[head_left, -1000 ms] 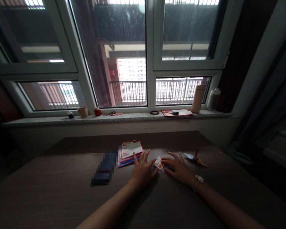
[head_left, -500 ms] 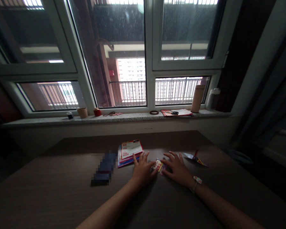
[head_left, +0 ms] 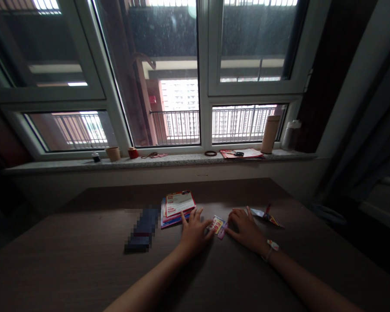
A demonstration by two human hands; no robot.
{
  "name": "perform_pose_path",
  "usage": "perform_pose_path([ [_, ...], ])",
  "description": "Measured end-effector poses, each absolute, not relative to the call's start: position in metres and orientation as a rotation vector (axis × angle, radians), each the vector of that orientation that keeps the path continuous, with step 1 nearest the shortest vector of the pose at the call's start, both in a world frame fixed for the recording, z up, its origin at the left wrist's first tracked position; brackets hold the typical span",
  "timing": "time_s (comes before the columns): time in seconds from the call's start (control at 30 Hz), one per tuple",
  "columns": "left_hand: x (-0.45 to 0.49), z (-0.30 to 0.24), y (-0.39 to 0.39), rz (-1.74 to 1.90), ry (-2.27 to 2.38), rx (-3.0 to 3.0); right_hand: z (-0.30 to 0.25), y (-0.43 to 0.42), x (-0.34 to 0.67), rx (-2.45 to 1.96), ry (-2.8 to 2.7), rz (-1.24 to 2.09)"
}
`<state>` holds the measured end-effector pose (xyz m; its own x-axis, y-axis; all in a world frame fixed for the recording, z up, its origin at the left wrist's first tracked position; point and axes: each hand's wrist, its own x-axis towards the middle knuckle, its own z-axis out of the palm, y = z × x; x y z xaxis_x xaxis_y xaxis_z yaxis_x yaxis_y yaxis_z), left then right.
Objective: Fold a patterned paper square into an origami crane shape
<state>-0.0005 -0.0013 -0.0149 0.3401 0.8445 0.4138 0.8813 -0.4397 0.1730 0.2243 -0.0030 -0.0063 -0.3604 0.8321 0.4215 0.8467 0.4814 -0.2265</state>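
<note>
Left hand (head_left: pixel 193 232), right hand (head_left: pixel 246 228) flank 1 printed paper (head_left: pixel 217 225); 1 leaflet stack (head_left: pixel 177 207) near.

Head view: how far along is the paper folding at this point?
Done: one folded paper figure lies on the table right of the right hand. In hand: both hands touch a small printed paper lying between them, its folds too small to tell. Left: the stack of printed sheets by the left hand lies flat.

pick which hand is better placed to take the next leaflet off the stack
Left, most likely. The left hand lies flat with its fingertips beside the leaflet stack, while the right hand rests beyond the small printed paper, farther from the stack.
</note>
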Motion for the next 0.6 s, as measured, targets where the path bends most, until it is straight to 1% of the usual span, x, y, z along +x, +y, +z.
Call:
perform_pose_path([
  [0.2, 0.0003, -0.0141, -0.0022, -0.678, -1.636, -2.505, -0.0072, -0.0013, 0.2255, -1.345, -2.24, 0.091],
  [0.37, 0.0005, -0.0131, -0.0026, -0.653, -1.659, -2.505, -0.0083, 0.0025, 0.2295, -1.313, -2.178, 0.263],
  [0.6, -0.0007, -0.0104, -0.0031, -0.645, -1.667, -2.541, -0.0072, 0.0037, 0.2311, -1.268, -2.147, 0.323],
])
